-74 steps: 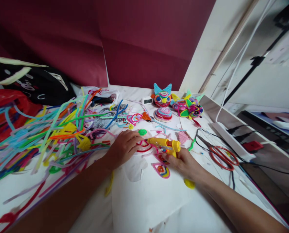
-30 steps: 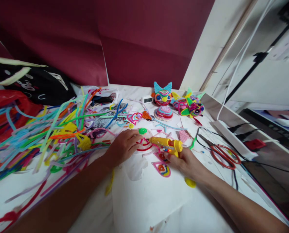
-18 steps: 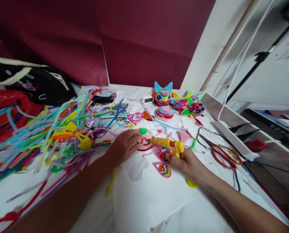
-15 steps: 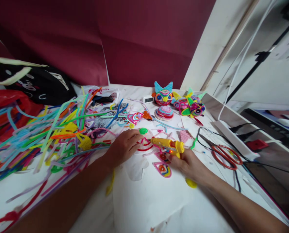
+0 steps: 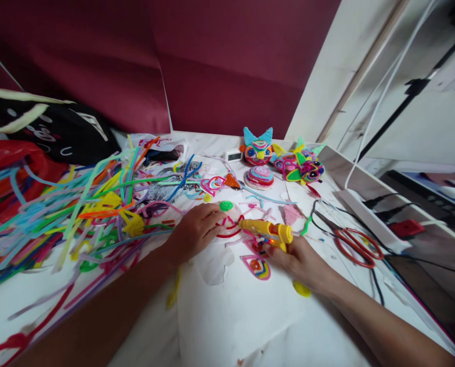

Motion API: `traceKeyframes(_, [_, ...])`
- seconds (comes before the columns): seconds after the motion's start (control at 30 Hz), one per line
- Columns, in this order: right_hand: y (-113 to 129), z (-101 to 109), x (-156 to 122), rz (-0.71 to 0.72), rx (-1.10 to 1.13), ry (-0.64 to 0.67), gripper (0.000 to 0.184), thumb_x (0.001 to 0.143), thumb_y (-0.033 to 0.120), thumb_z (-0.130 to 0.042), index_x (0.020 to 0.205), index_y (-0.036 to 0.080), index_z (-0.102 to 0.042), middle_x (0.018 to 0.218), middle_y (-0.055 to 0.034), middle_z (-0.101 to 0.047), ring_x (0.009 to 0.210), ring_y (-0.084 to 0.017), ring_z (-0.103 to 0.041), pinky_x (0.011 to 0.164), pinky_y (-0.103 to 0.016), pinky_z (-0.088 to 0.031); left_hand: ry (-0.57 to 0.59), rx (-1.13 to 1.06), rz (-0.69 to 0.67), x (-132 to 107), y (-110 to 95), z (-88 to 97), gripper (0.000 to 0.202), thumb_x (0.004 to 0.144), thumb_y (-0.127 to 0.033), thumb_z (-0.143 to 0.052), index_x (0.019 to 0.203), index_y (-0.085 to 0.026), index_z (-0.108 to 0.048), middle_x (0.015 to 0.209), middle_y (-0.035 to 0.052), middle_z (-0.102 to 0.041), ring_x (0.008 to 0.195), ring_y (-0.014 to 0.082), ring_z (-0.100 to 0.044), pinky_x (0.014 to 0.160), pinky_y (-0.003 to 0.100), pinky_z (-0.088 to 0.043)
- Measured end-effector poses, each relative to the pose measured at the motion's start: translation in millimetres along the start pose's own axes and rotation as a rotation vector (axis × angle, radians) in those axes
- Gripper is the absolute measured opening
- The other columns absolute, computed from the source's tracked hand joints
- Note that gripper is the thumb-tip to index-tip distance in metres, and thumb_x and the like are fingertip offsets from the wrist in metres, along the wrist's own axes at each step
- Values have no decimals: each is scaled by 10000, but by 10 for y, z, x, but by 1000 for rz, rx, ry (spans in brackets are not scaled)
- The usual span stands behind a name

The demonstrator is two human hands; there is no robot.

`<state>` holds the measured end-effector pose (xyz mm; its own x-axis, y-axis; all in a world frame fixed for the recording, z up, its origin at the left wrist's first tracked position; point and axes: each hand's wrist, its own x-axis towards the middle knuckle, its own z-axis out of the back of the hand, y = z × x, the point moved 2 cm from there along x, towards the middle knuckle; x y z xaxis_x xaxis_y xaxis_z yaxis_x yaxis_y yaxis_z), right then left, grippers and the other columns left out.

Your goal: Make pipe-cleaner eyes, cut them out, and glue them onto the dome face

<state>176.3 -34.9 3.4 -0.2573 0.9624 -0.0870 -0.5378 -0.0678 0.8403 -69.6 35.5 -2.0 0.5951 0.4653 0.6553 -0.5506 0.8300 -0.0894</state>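
Note:
My right hand (image 5: 298, 260) grips a yellow glue gun (image 5: 266, 230), its nozzle pointing left at a round white piece with red pipe-cleaner arcs (image 5: 227, 230). My left hand (image 5: 194, 232) rests on that piece with fingers curled, pressing its left edge. A green coil (image 5: 225, 206) lies just beyond the piece. A pink-edged teardrop shape with coloured rings (image 5: 257, 267) lies on the white paper (image 5: 231, 311) below the gun, and a small yellow coil (image 5: 301, 289) sits by my right wrist.
A big heap of coloured pipe cleaners (image 5: 59, 214) covers the left side. Finished pipe-cleaner heads (image 5: 257, 149) (image 5: 301, 167) stand at the back, with a small white timer (image 5: 233, 155). Red-handled scissors (image 5: 355, 245) and black cables lie right, near a white power strip (image 5: 368, 216). A black bag (image 5: 59, 132) sits back left.
The view has shifted slightly. Both hands have stayed nearly still, the glue gun's nozzle held at the red-arc piece.

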Motion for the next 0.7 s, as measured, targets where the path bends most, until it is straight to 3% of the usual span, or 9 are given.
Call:
traceKeyframes(0.33, [-1,25,-5,-22,-29,19,206,837,355,-499,712,195,-467,581,59,-312,502,-75,-271,412,-204,-223,-4,-4,7,9,-5,5,228,936,-237,-488,1099,-149,-622,1066,99,-616,1004,203,-598,885,345,-523])
traceKeyframes(0.7, [-3,5,9,-21,-15,-14,286,854,384,-518,660,210,-400,559,66,-281,484,-74,-241,404,-221,-204,-16,-6,6,18,-8,6,210,934,-228,-485,1076,-145,-615,1057,99,-620,989,205,-601,866,345,-520])
